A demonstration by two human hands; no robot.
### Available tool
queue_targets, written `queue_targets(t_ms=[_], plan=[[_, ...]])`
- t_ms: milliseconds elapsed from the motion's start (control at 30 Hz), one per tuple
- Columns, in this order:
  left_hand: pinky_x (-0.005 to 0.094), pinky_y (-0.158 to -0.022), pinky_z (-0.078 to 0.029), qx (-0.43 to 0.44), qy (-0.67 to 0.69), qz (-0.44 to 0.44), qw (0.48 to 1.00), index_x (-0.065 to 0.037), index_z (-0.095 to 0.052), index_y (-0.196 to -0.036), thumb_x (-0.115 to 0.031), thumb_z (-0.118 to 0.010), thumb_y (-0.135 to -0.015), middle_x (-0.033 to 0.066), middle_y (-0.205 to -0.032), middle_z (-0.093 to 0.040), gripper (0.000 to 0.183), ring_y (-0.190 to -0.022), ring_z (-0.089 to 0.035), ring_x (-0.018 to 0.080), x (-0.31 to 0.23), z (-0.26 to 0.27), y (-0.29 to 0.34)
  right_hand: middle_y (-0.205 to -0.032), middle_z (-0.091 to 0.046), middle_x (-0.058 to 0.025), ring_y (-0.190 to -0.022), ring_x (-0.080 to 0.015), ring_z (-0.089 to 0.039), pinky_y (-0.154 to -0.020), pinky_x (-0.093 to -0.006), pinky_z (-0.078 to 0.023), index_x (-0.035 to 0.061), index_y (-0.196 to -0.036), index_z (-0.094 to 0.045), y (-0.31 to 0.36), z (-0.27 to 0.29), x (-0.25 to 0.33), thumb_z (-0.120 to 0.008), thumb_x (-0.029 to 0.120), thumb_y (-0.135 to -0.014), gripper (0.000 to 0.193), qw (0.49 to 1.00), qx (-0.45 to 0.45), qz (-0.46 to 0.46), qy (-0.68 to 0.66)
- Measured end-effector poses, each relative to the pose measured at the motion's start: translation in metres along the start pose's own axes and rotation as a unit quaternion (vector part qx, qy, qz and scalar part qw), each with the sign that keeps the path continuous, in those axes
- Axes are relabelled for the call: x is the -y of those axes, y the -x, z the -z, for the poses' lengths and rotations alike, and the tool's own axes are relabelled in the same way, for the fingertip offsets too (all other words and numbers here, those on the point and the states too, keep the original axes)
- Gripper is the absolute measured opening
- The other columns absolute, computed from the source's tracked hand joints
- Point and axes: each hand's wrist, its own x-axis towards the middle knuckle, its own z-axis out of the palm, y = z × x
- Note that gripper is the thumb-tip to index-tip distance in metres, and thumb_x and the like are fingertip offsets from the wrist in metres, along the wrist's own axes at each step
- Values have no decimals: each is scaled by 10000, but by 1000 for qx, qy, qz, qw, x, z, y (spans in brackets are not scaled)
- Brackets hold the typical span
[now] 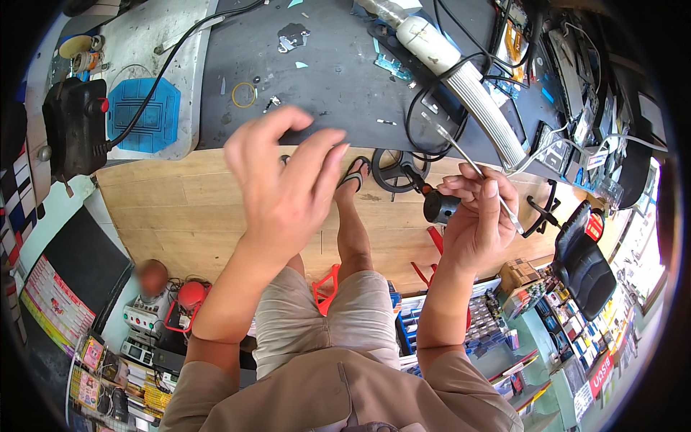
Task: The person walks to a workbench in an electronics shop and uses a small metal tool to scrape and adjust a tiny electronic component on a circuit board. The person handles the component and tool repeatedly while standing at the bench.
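Dark matting covers the table (338, 79), with pale wood flooring seen below its edge and shelves of small packaged goods at the lower right. A slim pair of metal tweezers (475, 169) is held above the table's edge, its thin silvery prongs slanting up and to the left toward black cables (432, 93) and a white ribbed hose (475, 93). A blue mat (144, 115) and a black box (75, 129) with a red knob are seen at the table's left end. The tweezers are pinched in the right hand (479, 212), whose fingers are curled closed around them. The left hand (284, 191) is raised with loosely spread fingers, open and holding nothing
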Motion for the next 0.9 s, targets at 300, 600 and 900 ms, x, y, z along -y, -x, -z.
queue_targets(t_ms=[300, 600, 900], plan=[[448, -1003, -375, 65, -37, 4, 997, -150, -791, -1031, -151, -868, -862, 54, -1299, -609, 185, -1204, -510, 319, -25, -33, -26, -1009, -776, -346, -869, -383, -811, -808, -449, -676, -103, -1213, -629, -5, 21, 5, -609, 50, -1098, 193, 1000, -10, 1, -4], [453, -989, -393, 54, -35, 21, 998, -149, -785, -1025, -128, -864, -858, 64, -1315, -611, 186, -1194, -518, 323, -27, -42, -22, -1001, -775, -348, -870, -381, -812, -821, -449, -674, -102, -1213, -630, -9, 36, 5, -606, 35, -1095, 183, 1000, 2, -15, -15], [445, -984, -405, 44, -43, 31, 998, -136, -770, -1055, -93, -847, -870, 81, -1308, -613, 205, -1195, -520, 327, -27, -48, -12, -1074, -766, -343, -838, -382, -806, -776, -467, -689, -107, -1221, -638, -13, 30, 6, -611, 31, -1086, 195, 999, 32, -26, -9]])
